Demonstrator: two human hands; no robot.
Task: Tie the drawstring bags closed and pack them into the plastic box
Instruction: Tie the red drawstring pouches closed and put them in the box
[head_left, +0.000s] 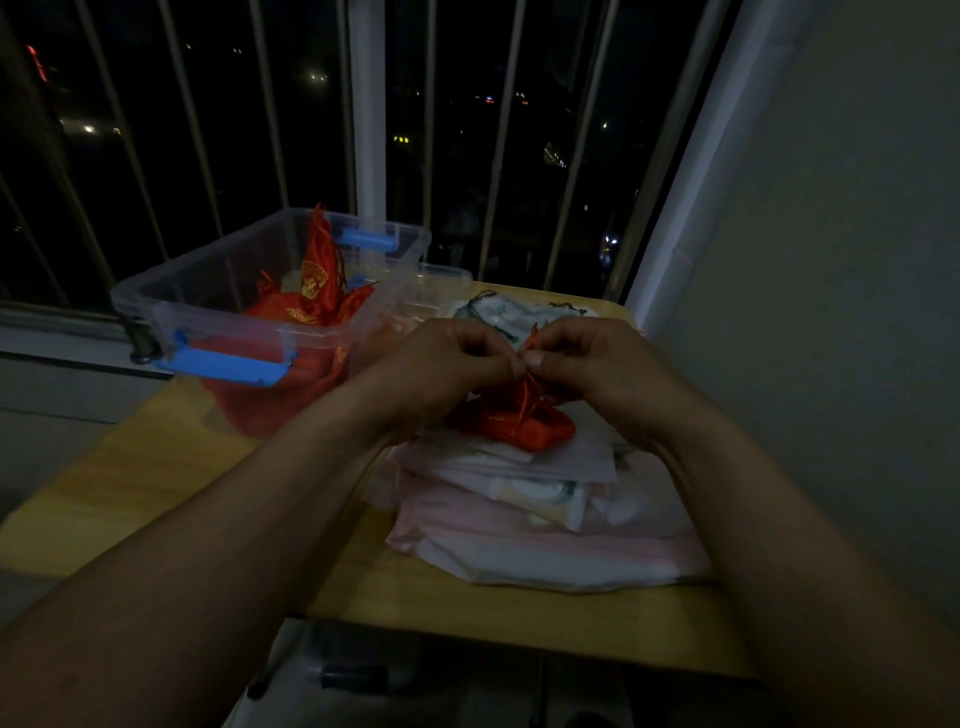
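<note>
A small red drawstring bag (519, 423) sits on a stack of pale bags at the table's middle. My left hand (447, 364) and my right hand (592, 364) meet just above it, each pinching the bag's red cord at its gathered neck. The fingertips hide the knot area. A clear plastic box (208, 296) with blue latches stands at the back left and holds several red bags (317, 275), one standing upright with gold print.
A pile of pink and white flat bags (545, 519) covers the right half of the wooden table (156, 478). More pale bags with green cords (498, 312) lie behind my hands. A barred window is beyond, a wall at right. The scene is dim.
</note>
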